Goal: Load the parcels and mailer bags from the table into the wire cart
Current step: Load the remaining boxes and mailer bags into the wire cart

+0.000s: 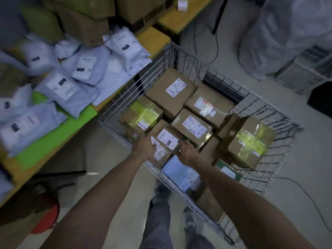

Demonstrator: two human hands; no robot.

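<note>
The wire cart point(280, 141) stands at centre right, holding several brown cardboard parcels with white labels. Both my hands reach over its near rim and grip one small brown parcel point(166, 138) with a white label: my left hand point(144, 145) on its left side, my right hand point(188, 152) on its right end. Around it lie a yellow-taped parcel point(143, 116) and a tilted yellow-taped box point(248, 141). On the table point(152, 40) at left, several white mailer bags point(66, 90) lie in a heap over a green sheet point(53, 137), with brown boxes point(84, 24) stacked behind.
Large grey plastic sacks point(280, 33) and a white crate point(305, 69) stand at back right. Black cables point(215, 47) run over the floor beyond the cart. A red stool point(48, 218) sits under the table at lower left. My legs point(161, 221) stand by the cart's near rim.
</note>
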